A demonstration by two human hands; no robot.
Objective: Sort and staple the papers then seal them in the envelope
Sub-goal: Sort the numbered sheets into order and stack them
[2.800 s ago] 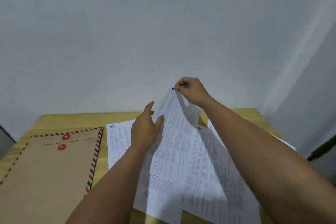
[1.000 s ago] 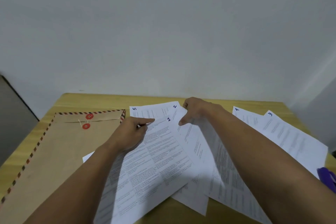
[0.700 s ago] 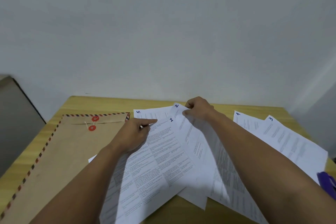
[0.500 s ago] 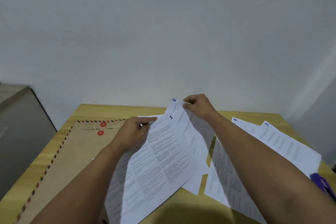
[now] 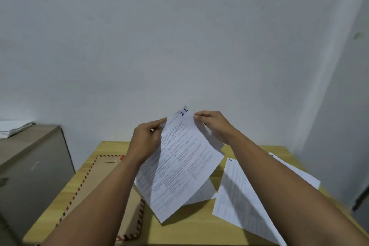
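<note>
Both hands hold printed sheets lifted off the wooden table (image 5: 179,223). My left hand (image 5: 146,140) pinches the left top edge of the page marked 1 (image 5: 179,166). My right hand (image 5: 213,126) pinches the right top corner, where a second page lies behind the first with only its top corner showing. The brown envelope (image 5: 103,181) with a striped border and red string buttons lies flat on the left, partly under my left forearm. A sheet marked 6 (image 5: 237,191) lies on the table under my right forearm. More sheets (image 5: 301,173) lie at the far right.
A grey cabinet (image 5: 30,166) stands left of the table with papers on top. A white wall rises right behind the table's far edge. The stapler is out of view.
Both hands have lifted pages 1 and 2 off the table and brought them together in the air. The view has swung left, so the purple object at the right edge is gone.
</note>
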